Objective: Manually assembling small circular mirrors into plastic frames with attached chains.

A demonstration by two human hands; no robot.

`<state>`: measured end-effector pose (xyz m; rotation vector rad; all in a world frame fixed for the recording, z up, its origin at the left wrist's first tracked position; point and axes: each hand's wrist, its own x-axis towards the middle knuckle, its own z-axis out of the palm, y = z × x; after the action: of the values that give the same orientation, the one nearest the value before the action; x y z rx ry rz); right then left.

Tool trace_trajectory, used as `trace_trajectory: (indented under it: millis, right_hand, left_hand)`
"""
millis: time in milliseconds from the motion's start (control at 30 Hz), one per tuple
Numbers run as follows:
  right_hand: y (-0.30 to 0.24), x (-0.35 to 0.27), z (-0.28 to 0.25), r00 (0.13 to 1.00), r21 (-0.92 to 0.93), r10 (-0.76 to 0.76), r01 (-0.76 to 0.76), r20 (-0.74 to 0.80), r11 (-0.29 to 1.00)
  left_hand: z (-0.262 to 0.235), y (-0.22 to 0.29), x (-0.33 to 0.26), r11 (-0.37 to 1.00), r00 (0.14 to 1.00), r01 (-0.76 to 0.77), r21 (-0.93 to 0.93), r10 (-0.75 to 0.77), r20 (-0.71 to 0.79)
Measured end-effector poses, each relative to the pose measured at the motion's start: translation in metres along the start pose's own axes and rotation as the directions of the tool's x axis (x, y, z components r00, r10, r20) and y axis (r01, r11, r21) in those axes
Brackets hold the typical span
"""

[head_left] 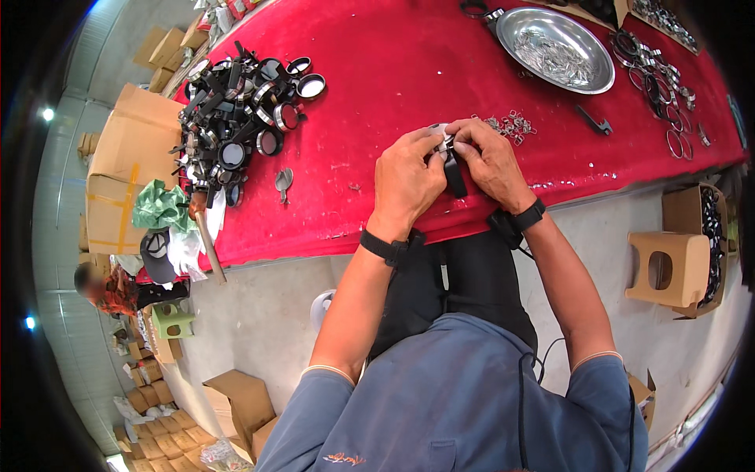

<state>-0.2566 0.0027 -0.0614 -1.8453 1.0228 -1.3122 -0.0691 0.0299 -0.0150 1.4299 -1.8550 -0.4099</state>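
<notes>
Nearer you than the steel bowl (550,21), your left hand (407,175) and right hand (491,164) both grip a black-strapped piece (454,179)

On the table (377,94), a parts heap (236,118) lies left of the left grip (405,179), a bowl (528,19) ahead right.

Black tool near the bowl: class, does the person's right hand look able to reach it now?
Probably yes: red cloth lies between the right hand and the black tool, with nothing bulky blocking. That hand is busy at a strapped piece, though, and may need freeing first.
</notes>
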Motion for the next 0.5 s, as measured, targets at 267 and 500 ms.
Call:
trace_trajectory:
  millis: [267, 500]
  right_hand:
    - [-0.0053, 0.0022, -0.0022, 0.999, -0.032, -0.029, 0.030, 0.030, 0.999]
    - [-0.0038, 0.0032, -0.0016, 0.999, -0.005, 0.002, -0.002, 0.052, 1.000]
  left_hand:
    - [0.0032, 0.0027, -0.0024, 1.000, 0.998, 0.014, -0.006, -0.014, -0.055]
    - [0.0037, 0.0019, -0.0034, 0.999, 0.996, 0.041, -0.032, -0.044, -0.079]
